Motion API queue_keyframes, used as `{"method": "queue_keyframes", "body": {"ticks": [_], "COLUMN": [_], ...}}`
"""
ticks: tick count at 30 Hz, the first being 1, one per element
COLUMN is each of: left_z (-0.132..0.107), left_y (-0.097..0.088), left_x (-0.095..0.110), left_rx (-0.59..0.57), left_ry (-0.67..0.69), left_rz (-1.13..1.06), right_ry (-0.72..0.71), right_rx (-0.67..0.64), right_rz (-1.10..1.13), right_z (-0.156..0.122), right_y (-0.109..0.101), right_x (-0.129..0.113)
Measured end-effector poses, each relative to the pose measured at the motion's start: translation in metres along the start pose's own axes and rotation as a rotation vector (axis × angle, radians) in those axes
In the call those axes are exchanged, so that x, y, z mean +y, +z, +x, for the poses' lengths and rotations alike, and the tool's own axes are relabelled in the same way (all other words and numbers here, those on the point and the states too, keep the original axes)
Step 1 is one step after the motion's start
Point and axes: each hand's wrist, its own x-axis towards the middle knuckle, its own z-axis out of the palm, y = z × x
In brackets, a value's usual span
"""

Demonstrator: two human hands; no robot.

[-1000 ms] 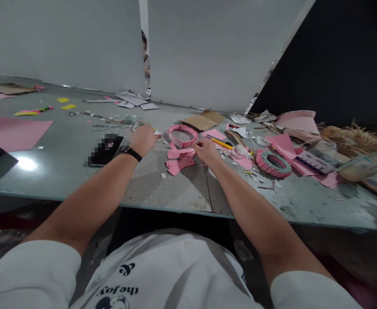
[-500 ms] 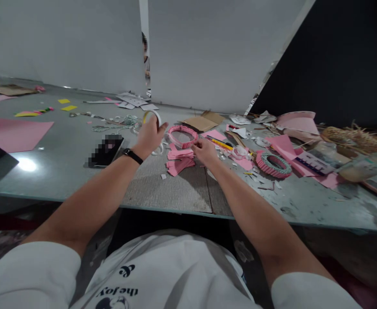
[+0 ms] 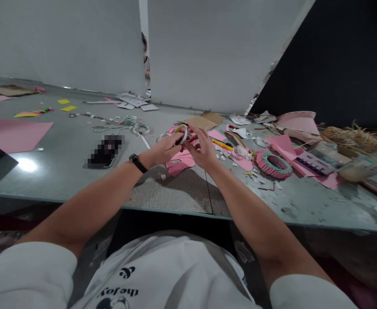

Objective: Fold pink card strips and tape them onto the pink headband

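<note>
My left hand (image 3: 164, 149) grips a white roll of tape (image 3: 182, 132) and holds it up over the middle of the table. My right hand (image 3: 202, 148) meets it from the right, fingers closed on the roll's edge. Under the hands lie small pink paper pieces (image 3: 179, 165), and a pink folded-paper ring (image 3: 174, 128) is mostly hidden behind the roll. A second ring, pink and green (image 3: 274, 164), lies to the right. A black watch (image 3: 137, 163) is on my left wrist.
A phone (image 3: 106, 150) lies left of the hands, with a second tape roll (image 3: 142, 128) and twine (image 3: 124, 123) behind it. A large pink sheet (image 3: 11, 131) is far left. Pink paper, a yellow pencil (image 3: 222, 144) and scraps clutter the right. A person shows at the wall gap (image 3: 145, 53).
My left hand lifted the tape roll from the table at the left and carried it right to the centre. My right hand rose from the pink pieces to meet it.
</note>
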Motion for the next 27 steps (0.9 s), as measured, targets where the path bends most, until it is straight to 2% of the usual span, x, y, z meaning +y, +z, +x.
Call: {"method": "queue_keyframes", "body": {"ticks": [5, 9, 27], "left_z": [0.000, -0.001, 0.000], "left_y": [0.000, 0.001, 0.002], "left_x": [0.003, 0.001, -0.003], "left_rx": [-0.037, -0.021, -0.047], "left_ry": [0.044, 0.002, -0.004], "left_rz": [0.003, 0.084, 0.194], "right_ry": [-0.043, -0.066, 0.025], "right_rx": [0.005, 0.063, 0.079], "right_rz": [-0.020, -0.073, -0.114], "right_z": [-0.001, 0.000, 0.002], "right_y": [-0.003, 0.000, -0.001], "right_x": [-0.002, -0.001, -0.013]}}
